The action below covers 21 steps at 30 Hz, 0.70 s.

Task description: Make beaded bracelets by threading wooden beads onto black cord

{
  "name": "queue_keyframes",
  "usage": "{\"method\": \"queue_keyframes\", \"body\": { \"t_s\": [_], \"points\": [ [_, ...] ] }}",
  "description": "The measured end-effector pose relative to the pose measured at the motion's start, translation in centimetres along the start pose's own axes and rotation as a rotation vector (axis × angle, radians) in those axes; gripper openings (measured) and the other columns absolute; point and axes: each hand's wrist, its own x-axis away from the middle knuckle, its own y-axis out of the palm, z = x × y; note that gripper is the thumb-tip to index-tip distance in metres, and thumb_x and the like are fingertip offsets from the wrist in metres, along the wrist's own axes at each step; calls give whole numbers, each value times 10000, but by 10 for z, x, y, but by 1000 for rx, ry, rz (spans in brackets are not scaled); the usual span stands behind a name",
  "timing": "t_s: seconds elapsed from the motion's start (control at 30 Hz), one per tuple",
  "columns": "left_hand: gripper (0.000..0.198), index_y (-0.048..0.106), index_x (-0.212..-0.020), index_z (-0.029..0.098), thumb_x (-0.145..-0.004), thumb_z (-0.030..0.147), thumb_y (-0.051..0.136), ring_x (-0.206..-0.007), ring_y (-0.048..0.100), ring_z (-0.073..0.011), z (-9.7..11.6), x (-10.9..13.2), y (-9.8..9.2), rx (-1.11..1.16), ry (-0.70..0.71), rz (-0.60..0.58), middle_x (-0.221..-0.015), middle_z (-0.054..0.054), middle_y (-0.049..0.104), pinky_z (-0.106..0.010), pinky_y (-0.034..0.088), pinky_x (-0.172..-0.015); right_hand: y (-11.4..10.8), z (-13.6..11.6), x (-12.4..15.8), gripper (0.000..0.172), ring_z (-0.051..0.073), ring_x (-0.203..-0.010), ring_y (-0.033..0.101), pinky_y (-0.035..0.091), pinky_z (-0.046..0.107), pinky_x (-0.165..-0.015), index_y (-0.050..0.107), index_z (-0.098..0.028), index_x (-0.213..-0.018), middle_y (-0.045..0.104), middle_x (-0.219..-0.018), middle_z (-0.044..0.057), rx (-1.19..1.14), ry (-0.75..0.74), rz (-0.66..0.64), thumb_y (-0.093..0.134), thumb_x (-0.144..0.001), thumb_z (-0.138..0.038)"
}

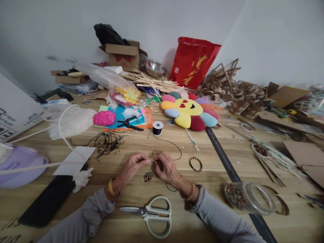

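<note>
Thumb and fingers of my left hand (135, 165) pinch a thin black cord (153, 162). Close beside it, my right hand (167, 168) is closed around the same cord, with a small bead at its fingertips. A loop of this cord runs up to a black spool (157, 128) with white ends. Just below my hands lies a small pile of multicoloured beads (148, 176). To the right rests a beaded bracelet (195, 164). White-handled scissors (152, 213) lie nearest me, blades to the left.
A glass jar of beads (238, 197) lies on its side at right. A tangle of black cord (107, 143), black pliers (130, 124) and pink yarn (104, 117) are at left. Behind stand a flower cushion (188, 108) and a red bag (193, 62). A dark case (48, 199) lies front left.
</note>
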Motion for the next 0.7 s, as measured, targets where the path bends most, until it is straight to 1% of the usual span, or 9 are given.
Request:
{"method": "queue_keyframes", "body": {
  "t_s": [0.07, 0.13, 0.2, 0.3, 0.37, 0.47, 0.53, 0.7],
  "points": [
    [163, 603, -649, 154, -645, 294, 687, -662, 528, -148, 1, 1, 0, 9, -1, 19, -648, 6, 606, -260, 434, -675, -1, -1, 1, 290, 216, -880, 529, 463, 348, -775, 507, -185, -986, 556, -940, 89, -6, -20, -26, 475, -718, -80],
    [171, 595, -645, 157, -642, 300, 686, -659, 524, -148, 2, 1, 1, 9, -3, 27, -647, 6, 602, -263, 433, -681, -3, -2, 1, 341, 229, -928, 524, 460, 373, -814, 498, -184, -1038, 556, -991, 100, -25, -45, -57, 493, -710, -90],
    [183, 587, -630, 158, -629, 309, 689, -644, 513, -146, 2, 0, 2, 2, -1, 20, -631, 8, 589, -260, 426, -665, -4, -3, 1, 329, 234, -960, 523, 454, 388, -841, 490, -184, -1072, 566, -1010, 105, -59, -70, -67, 525, -751, -122],
    [193, 586, -618, 155, -627, 322, 683, -633, 501, -144, 3, 0, 3, -28, 0, -6, -610, 13, 568, -253, 412, -636, -4, -3, 0, 245, 221, -974, 538, 457, 375, -849, 503, -186, -1075, 594, -1000, 101, -134, -104, -64, 561, -837, -191],
    [195, 589, -616, 154, -633, 329, 674, -630, 498, -145, 4, 0, 4, -52, 3, -27, -605, 14, 561, -251, 408, -625, -4, -3, 0, 167, 201, -927, 558, 469, 345, -814, 527, -187, -1036, 610, -954, 88, -174, -95, -59, 555, -875, -222],
    [188, 598, -621, 152, -642, 326, 666, -626, 498, -144, 5, 1, 4, -82, 15, -49, -607, 12, 564, -250, 412, -624, -2, -2, -1, 62, 160, -760, 562, 473, 288, -703, 558, -184, -931, 610, -819, 56, -187, -65, -37, 520, -911, -229],
    [180, 603, -627, 151, -652, 319, 662, -628, 501, -144, 5, 2, 4, -97, 27, -57, -609, 11, 566, -250, 416, -628, -2, -2, -2, 83, 146, -697, 546, 463, 270, -657, 564, -181, -879, 600, -763, 44, -184, -63, -28, 507, -919, -227],
    [178, 601, -622, 144, -657, 306, 666, -621, 503, -137, 6, 4, 5, -92, 52, -74, -604, 11, 564, -245, 425, -625, -4, -3, -3, 129, 151, -709, 550, 457, 271, -655, 575, -178, -866, 605, -765, 49, -195, -52, -49, 489, -932, -247]
  ]
}}
